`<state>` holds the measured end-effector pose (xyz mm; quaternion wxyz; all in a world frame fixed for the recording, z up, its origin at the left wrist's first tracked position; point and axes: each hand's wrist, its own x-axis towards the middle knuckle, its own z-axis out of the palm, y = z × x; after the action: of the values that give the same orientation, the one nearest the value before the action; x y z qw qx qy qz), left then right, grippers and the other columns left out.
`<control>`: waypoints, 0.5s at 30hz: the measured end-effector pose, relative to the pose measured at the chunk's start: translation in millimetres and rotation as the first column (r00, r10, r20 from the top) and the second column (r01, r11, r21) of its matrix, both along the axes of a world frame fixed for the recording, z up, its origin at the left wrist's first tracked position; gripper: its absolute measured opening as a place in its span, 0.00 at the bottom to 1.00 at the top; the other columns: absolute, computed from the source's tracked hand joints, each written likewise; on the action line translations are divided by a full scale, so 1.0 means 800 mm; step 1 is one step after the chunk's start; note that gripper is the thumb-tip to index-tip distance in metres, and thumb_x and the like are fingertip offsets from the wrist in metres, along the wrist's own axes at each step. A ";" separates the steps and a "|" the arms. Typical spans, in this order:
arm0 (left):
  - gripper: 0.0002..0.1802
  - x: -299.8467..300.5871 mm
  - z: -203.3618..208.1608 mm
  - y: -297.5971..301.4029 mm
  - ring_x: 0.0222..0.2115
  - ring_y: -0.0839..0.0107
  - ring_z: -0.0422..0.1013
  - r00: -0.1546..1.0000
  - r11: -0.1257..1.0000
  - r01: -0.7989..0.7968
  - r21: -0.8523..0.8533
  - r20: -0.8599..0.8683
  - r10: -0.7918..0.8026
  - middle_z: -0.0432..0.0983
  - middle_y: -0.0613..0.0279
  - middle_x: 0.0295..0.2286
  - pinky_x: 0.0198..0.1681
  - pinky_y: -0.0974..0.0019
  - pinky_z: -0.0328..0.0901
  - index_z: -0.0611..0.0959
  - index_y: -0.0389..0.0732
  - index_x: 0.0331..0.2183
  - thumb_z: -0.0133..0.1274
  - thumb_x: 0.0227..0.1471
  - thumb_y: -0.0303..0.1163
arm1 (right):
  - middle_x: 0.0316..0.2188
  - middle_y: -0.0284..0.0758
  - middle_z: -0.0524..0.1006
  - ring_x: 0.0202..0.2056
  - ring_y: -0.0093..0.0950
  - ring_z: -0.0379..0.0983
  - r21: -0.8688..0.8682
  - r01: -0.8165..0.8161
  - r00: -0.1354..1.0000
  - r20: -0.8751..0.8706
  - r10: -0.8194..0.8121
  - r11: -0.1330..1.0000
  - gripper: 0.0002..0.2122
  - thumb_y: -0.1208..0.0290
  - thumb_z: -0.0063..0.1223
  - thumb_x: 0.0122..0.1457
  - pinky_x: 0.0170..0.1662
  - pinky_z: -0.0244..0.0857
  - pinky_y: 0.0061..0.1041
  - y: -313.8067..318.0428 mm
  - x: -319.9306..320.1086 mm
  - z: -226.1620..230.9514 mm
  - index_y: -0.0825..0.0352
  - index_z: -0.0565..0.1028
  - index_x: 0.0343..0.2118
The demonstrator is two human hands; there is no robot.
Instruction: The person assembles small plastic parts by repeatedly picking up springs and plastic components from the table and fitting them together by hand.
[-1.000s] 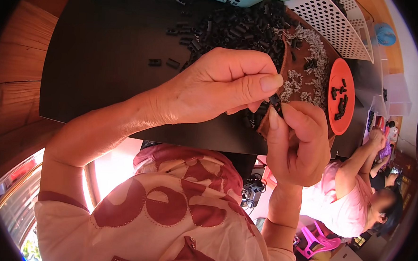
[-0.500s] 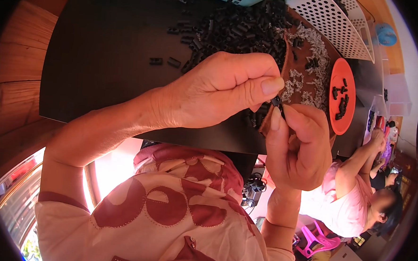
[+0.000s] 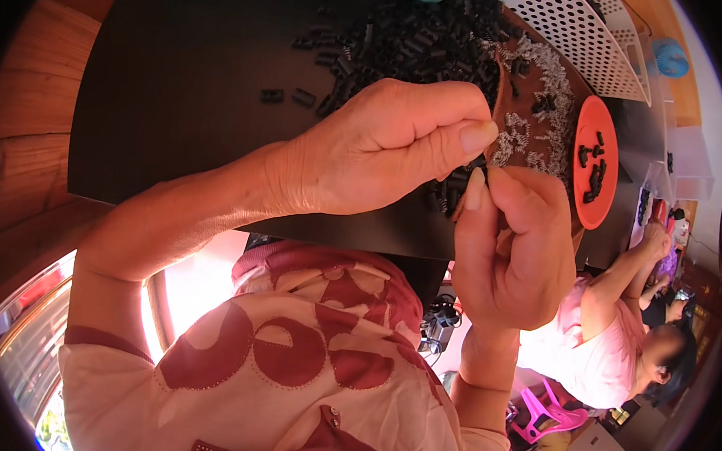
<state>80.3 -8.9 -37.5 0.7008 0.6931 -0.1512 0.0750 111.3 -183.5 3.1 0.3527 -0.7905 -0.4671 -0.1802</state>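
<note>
Small black part (image 3: pixel 479 161) sank further from view

Right of centre, the right hand (image 3: pixel 521 246) pinched the black part from below, the left hand (image 3: pixel 394 145) from above. They had drawn slightly closer, covering more of it, so the work's progress was harder to read. Beyond lay loose black pieces (image 3: pixel 411 52) at upper centre, springs (image 3: pixel 558 82) at upper right and a red plate (image 3: pixel 590 115) on the right.

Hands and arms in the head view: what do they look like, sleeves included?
The left hand and right hand are ungloved, with no ring or watch visible. Both forearms are bare below short, pale sleeves; the left one ends in a dark red band.
</note>
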 end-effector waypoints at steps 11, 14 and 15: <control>0.14 -0.003 0.001 -0.003 0.22 0.86 0.59 0.995 0.972 0.071 -0.225 -0.053 -0.085 0.67 0.71 0.23 0.25 0.78 0.57 0.76 0.38 0.34 0.44 0.65 0.38 | 0.28 0.39 0.76 0.24 0.26 0.71 0.151 -0.100 0.984 -0.131 0.121 0.983 0.13 0.78 0.66 0.50 0.23 0.64 0.20 -0.013 0.012 -0.016 0.68 0.74 0.38; 0.15 -0.005 0.005 -0.002 0.22 0.85 0.60 0.989 0.965 0.115 -0.236 -0.063 -0.133 0.68 0.70 0.22 0.25 0.78 0.57 0.76 0.38 0.34 0.44 0.65 0.39 | 0.28 0.38 0.76 0.24 0.27 0.72 0.147 -0.097 0.986 -0.119 0.115 0.984 0.13 0.77 0.66 0.50 0.24 0.65 0.22 -0.018 0.010 -0.022 0.68 0.74 0.37; 0.15 -0.006 0.005 -0.002 0.22 0.85 0.60 0.988 0.967 0.112 -0.231 -0.077 -0.133 0.68 0.70 0.22 0.25 0.78 0.57 0.77 0.38 0.34 0.44 0.65 0.39 | 0.28 0.38 0.77 0.24 0.28 0.72 0.147 -0.093 0.986 -0.123 0.112 0.985 0.12 0.77 0.66 0.50 0.24 0.66 0.23 -0.019 0.009 -0.024 0.68 0.74 0.37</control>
<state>75.7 -10.6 -33.5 0.7845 0.6011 -0.1518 0.0161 118.5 -198.6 -16.2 0.4465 -0.7486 -0.4691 -0.1420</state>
